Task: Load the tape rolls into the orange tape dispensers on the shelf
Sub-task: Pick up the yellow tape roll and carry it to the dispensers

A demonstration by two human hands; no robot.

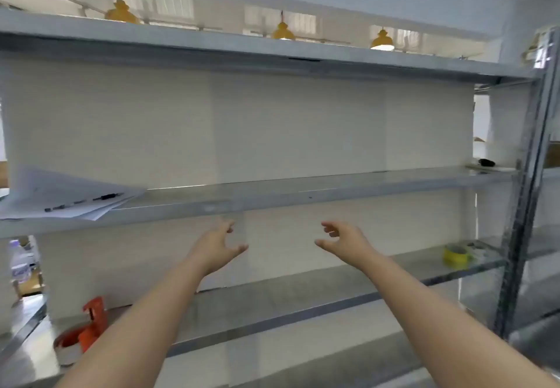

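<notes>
Orange dispenser (88, 325) below left hand (216, 243)

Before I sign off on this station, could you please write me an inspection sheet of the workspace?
Surface: grey metal shelves, mostly bare.
Job's things: orange tape dispenser on the lower shelf at left; yellow tape roll far right, blurred.
Clutter: papers with pens on the middle shelf; plastic bottle at left; dark object at right.
Grips: left hand and right hand both open, holding nothing.
Cables: nothing seen.
Surroundings: white wall; yellow lamps above.
</notes>
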